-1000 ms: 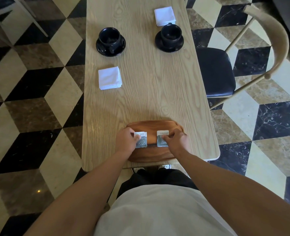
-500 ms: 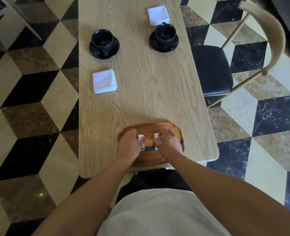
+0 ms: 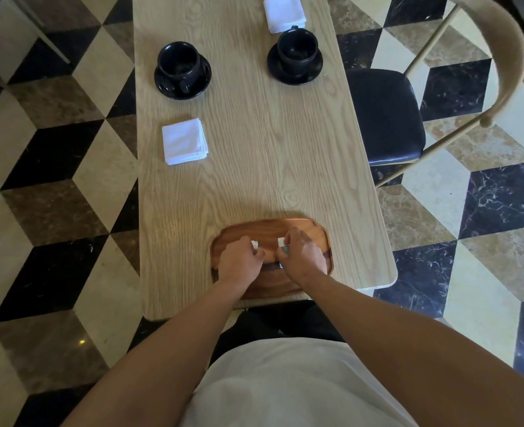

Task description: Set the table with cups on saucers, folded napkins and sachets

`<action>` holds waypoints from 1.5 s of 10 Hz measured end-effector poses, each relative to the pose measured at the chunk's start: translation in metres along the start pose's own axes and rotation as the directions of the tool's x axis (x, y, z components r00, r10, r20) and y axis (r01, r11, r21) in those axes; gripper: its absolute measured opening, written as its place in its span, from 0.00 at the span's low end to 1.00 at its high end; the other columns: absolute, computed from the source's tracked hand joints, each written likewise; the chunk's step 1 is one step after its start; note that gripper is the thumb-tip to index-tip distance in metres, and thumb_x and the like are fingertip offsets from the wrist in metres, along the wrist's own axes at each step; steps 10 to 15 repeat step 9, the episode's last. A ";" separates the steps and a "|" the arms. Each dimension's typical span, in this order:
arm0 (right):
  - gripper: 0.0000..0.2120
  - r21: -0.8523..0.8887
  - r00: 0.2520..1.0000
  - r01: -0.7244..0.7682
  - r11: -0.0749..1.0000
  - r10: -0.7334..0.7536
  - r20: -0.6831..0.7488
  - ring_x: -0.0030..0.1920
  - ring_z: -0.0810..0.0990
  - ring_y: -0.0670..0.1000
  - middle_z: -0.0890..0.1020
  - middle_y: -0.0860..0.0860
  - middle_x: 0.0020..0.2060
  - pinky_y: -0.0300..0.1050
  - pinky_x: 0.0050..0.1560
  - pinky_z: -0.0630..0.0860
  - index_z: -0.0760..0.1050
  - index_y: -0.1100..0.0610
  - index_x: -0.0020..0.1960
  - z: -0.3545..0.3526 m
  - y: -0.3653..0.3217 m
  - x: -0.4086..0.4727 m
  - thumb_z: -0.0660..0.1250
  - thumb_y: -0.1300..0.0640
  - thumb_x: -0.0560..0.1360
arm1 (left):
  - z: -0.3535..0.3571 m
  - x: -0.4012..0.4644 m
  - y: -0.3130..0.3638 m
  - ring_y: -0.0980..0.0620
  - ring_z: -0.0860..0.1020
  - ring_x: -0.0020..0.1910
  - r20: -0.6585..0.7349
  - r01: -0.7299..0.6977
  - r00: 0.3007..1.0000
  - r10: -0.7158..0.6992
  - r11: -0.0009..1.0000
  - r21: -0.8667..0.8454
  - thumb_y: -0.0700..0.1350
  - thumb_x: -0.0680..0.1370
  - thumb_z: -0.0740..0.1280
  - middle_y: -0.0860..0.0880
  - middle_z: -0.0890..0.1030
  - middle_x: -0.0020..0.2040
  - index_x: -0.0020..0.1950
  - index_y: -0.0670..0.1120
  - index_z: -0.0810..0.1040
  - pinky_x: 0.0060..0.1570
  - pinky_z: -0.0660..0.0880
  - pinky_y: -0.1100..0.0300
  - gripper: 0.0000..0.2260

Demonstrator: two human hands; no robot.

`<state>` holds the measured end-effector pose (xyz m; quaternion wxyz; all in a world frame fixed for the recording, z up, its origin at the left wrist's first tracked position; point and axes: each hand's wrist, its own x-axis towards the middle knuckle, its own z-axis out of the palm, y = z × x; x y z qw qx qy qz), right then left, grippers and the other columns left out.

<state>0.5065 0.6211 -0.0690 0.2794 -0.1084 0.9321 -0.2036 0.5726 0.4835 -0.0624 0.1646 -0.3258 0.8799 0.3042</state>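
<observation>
While most of the setting looks done, one small job is left, I think. The long wooden table (image 3: 264,155) fills the middle of the view, and a chair (image 3: 387,118) with a dark seat stands by its right side.

At the near end lies a brown wooden tray (image 3: 273,229). Both hands are over it. The left hand (image 3: 239,263) is curled around a small white sachet (image 3: 255,243), and only a corner of it peeks out past the fingers. The right hand (image 3: 302,257) pinches a second sachet (image 3: 283,245) between thumb and fingers. Both grips are narrow and closed on the packets. I cannot tell if the packets are lifted off the tray or just resting on it.

Farther up the table, a folded white napkin (image 3: 184,141) lies near the left edge. Another napkin (image 3: 284,12) lies at the far right, just beside the right cup. A black cup (image 3: 179,61) sits on its black saucer (image 3: 200,80) on the left. A second black cup (image 3: 297,50) sits on a saucer (image 3: 311,70) on the right.

So the cups, saucers and napkins are in place. No sachet lies by either cup yet. I think each packet needs to go up the table, one to each place.
</observation>
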 end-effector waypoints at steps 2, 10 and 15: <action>0.10 -0.024 1.000 0.027 0.999 -0.027 0.001 0.41 0.78 0.53 0.78 0.50 0.51 0.45 0.35 0.71 0.68 0.52 0.53 -0.001 0.000 -0.001 0.67 0.50 0.78 | 0.000 -0.003 0.003 0.49 0.80 0.39 -0.020 0.014 1.000 -0.014 1.000 0.001 0.49 0.79 0.65 0.49 0.81 0.37 0.42 0.46 0.73 0.42 0.78 0.48 0.09; 0.23 -0.291 0.981 0.193 0.937 -0.190 0.036 0.60 0.77 0.60 0.68 0.57 0.67 0.56 0.54 0.78 0.70 0.54 0.68 -0.024 -0.003 0.005 0.61 0.40 0.81 | -0.024 -0.005 -0.003 0.45 0.79 0.51 -0.085 -0.138 0.985 0.147 0.985 0.102 0.52 0.83 0.60 0.47 0.80 0.51 0.55 0.45 0.77 0.50 0.76 0.49 0.12; 0.23 -0.291 0.981 0.193 0.937 -0.190 0.036 0.60 0.77 0.60 0.68 0.57 0.67 0.56 0.54 0.78 0.70 0.54 0.68 -0.024 -0.003 0.005 0.61 0.40 0.81 | -0.024 -0.005 -0.003 0.45 0.79 0.51 -0.085 -0.138 0.985 0.147 0.985 0.102 0.52 0.83 0.60 0.47 0.80 0.51 0.55 0.45 0.77 0.50 0.76 0.49 0.12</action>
